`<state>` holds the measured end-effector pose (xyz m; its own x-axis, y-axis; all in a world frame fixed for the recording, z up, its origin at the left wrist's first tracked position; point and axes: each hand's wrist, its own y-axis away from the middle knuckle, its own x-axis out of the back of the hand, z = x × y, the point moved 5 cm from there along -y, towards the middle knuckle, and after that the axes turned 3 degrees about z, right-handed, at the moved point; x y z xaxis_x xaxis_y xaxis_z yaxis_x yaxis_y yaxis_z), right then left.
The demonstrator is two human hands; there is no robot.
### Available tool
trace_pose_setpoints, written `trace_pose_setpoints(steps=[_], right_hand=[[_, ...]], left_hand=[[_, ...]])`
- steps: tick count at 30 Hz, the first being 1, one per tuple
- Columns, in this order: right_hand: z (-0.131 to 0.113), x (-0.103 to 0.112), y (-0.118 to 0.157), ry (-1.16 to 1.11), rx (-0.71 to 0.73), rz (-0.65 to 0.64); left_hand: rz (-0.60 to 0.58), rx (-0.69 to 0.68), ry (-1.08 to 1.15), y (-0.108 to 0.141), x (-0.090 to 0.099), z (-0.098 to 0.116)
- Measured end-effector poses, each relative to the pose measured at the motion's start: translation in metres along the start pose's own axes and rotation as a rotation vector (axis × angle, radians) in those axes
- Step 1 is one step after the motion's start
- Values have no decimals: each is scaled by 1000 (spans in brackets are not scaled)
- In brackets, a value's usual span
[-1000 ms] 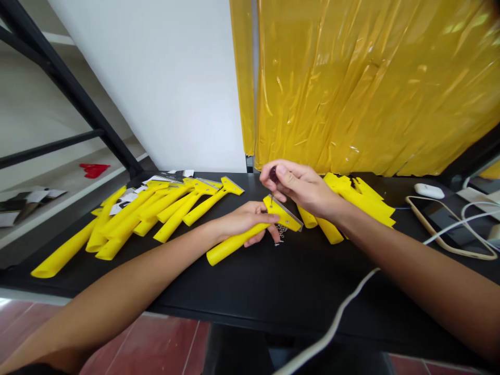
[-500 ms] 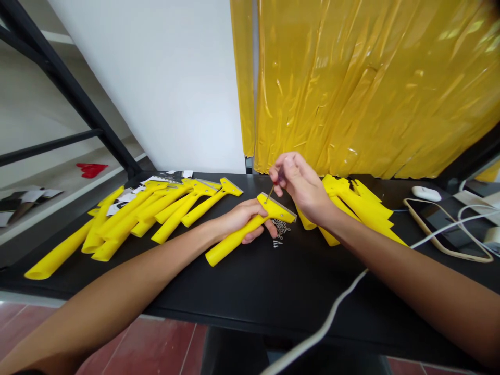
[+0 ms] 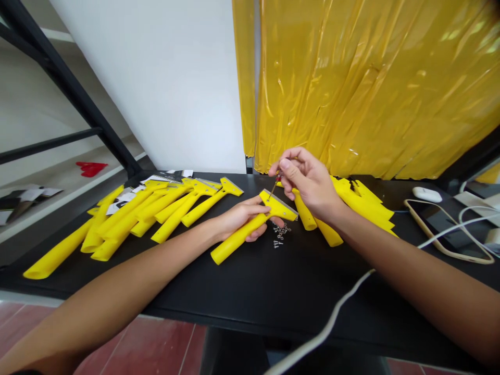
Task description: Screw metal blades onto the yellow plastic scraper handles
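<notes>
My left hand (image 3: 244,219) is closed around the neck of a yellow scraper (image 3: 240,238), whose wide head carries a metal blade edge and points away from me. Pinched in my right hand (image 3: 308,179) is a small screwdriver (image 3: 274,187) with a reddish handle. Its thin shaft slants down, and the tip meets the left part of the scraper's head. Just below that head, small screws (image 3: 278,237) and nuts lie in a loose heap on the black table (image 3: 234,291), partly hidden by the scraper and my left fingers.
Several yellow scrapers (image 3: 164,208) lie piled at the left over printed cards. More yellow handles (image 3: 361,203) lie behind my right forearm. A phone (image 3: 449,229), a white earbud case (image 3: 427,194) and a white cable (image 3: 336,312) are at the right. Yellow plastic sheeting (image 3: 363,88) hangs behind.
Both hands have shifted slightly right together with the scraper. My right hand has turned a little about the screwdriver, whose tip stays on the scraper's head.
</notes>
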<state>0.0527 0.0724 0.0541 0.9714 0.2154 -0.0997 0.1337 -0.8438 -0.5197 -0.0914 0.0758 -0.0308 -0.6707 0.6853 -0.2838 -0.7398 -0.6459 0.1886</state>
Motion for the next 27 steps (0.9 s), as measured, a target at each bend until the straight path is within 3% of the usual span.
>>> trace_pose_setpoints(steps=[9, 14, 21, 27], right_hand=[[4, 2, 0, 21, -3, 26], [1, 1, 0, 73, -5, -22], [-1, 4, 1, 107, 8, 39], [-2, 7, 0, 176, 45, -18]], left_hand=[[12, -11, 56, 0, 0, 1], [-50, -16, 39, 2, -4, 4], [-48, -13, 14, 4, -6, 6], [-63, -18, 1, 3, -6, 4]])
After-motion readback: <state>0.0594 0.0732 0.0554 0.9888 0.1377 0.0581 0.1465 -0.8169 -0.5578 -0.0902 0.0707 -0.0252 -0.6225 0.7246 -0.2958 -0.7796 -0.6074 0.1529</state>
